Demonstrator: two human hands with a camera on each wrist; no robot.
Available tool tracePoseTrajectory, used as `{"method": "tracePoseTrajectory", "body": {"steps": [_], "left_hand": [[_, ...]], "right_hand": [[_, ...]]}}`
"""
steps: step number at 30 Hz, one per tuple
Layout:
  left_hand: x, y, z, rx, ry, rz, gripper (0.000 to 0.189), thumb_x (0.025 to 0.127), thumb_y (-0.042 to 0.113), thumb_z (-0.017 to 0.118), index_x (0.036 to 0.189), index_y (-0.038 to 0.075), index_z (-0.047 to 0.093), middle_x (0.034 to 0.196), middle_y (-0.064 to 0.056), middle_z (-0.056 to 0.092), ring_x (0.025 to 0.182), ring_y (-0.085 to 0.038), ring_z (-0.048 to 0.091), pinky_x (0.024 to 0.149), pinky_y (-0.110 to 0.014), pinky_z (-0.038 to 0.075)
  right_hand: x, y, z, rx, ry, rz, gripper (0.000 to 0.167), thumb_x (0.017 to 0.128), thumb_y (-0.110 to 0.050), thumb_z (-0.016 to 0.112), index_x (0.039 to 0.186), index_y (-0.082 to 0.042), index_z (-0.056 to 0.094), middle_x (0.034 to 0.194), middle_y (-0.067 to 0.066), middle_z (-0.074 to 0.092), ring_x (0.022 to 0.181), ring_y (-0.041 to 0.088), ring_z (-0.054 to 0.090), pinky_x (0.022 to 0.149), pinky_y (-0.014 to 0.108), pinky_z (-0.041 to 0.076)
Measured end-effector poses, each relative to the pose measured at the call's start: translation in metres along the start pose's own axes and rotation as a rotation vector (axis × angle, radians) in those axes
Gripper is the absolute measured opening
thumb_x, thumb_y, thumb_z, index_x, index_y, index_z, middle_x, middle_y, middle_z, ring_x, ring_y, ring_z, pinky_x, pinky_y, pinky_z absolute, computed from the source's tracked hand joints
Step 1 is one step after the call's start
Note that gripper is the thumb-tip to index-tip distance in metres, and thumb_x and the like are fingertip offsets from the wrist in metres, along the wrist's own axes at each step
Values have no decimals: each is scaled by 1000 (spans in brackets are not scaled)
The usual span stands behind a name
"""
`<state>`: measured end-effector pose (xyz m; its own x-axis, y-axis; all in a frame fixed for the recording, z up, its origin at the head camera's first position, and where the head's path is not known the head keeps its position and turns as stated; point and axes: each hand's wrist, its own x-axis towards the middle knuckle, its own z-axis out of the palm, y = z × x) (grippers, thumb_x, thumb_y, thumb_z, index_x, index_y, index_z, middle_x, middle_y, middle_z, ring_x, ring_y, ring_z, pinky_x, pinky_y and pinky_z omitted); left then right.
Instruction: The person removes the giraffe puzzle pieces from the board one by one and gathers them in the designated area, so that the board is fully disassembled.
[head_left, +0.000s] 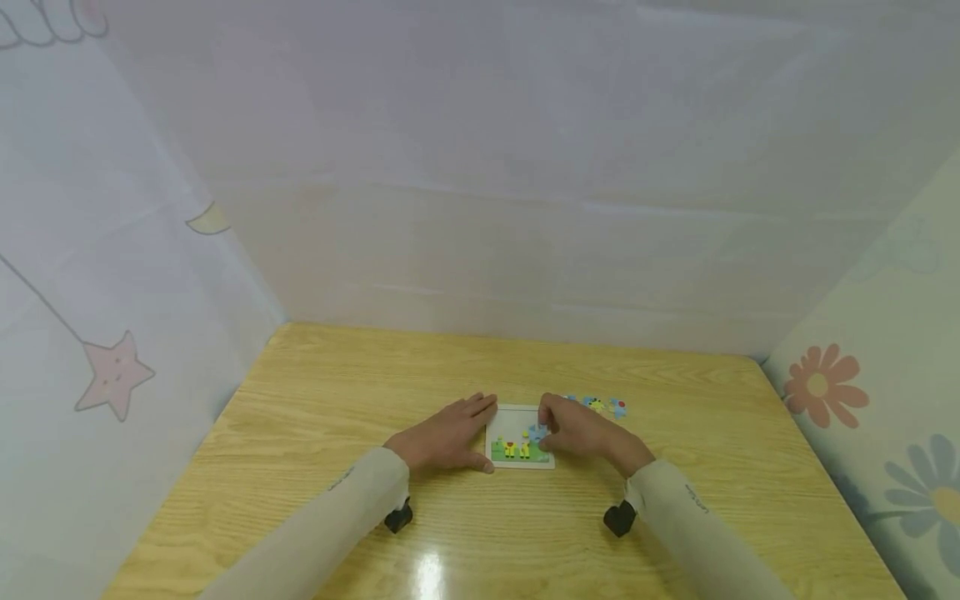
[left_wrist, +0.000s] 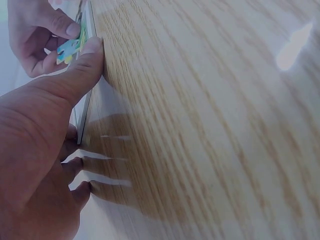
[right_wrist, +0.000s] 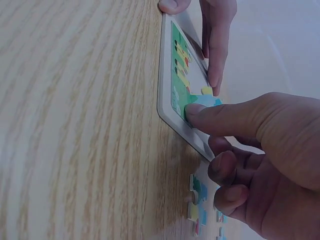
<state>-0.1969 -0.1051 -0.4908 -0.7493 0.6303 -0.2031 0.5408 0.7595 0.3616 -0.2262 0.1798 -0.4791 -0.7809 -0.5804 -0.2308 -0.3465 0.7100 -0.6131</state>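
Note:
A white-framed jigsaw puzzle tray [head_left: 521, 466] lies on the wooden table, its lower part filled with green pieces showing yellow figures. My left hand [head_left: 450, 435] rests along the tray's left side, thumb at the near corner and straight fingers at the far one. At the tray's right side, my right hand [head_left: 581, 429] pinches a light-blue puzzle piece [left_wrist: 69, 49] between thumb and index finger. That piece sits right at the upper edge of the green row, and the thumb [right_wrist: 200, 114] overlaps the green in the right wrist view.
Several loose puzzle pieces [head_left: 597, 404] lie on the table beyond and right of the tray, partly behind my right hand. The wooden table [head_left: 360, 367] ends at a pale cloth backdrop [head_left: 480, 250], with printed cloth on both sides.

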Motion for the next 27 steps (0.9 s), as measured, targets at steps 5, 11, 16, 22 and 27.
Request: {"method": "tracePoseTrajectory", "body": {"steps": [5, 11, 16, 22, 27], "left_hand": [[-1, 1, 0, -1, 1, -7, 105, 96, 61, 71, 171, 6, 22, 181, -6, 18, 169, -31, 15, 138, -49, 21], [-1, 1, 0, 0, 4, -6, 106, 96, 61, 71, 171, 5, 21, 181, -7, 17, 169, -31, 14, 138, -49, 20], [-1, 1, 0, 6, 5, -8, 106, 96, 62, 71, 171, 6, 21, 181, -7, 17, 169, -31, 14, 138, -49, 21], [0, 1, 0, 9, 7, -2, 106, 95, 62, 71, 171, 6, 22, 181, -7, 18, 169, -32, 15, 138, -50, 22], [0, 1, 0, 14, 0, 7, 106, 96, 63, 69, 171, 6, 20, 181, -8, 16, 169, -32, 13, 138, -50, 22]], "right_hand": [[0, 0, 2, 44, -14, -6, 25, 97, -12, 80, 105, -12, 56, 91, 1, 62, 77, 13, 50, 65, 24, 44], [0, 0, 2, 45, -19, -34, 23, 98, -11, 78, 107, -12, 57, 97, 1, 64, 78, 12, 53, 69, 24, 47], [-1, 2, 2, 10, -22, -57, 14, 99, -11, 76, 109, -15, 66, 104, -1, 70, 87, 12, 59, 77, 27, 53], [-2, 3, 2, -17, -28, -58, 14, 100, -11, 74, 114, -13, 74, 110, 1, 72, 92, 11, 60, 80, 29, 54], [-2, 6, 2, -4, -18, -61, 15, 102, -12, 72, 117, -11, 74, 111, 1, 72, 93, 11, 60, 80, 28, 54]]}}
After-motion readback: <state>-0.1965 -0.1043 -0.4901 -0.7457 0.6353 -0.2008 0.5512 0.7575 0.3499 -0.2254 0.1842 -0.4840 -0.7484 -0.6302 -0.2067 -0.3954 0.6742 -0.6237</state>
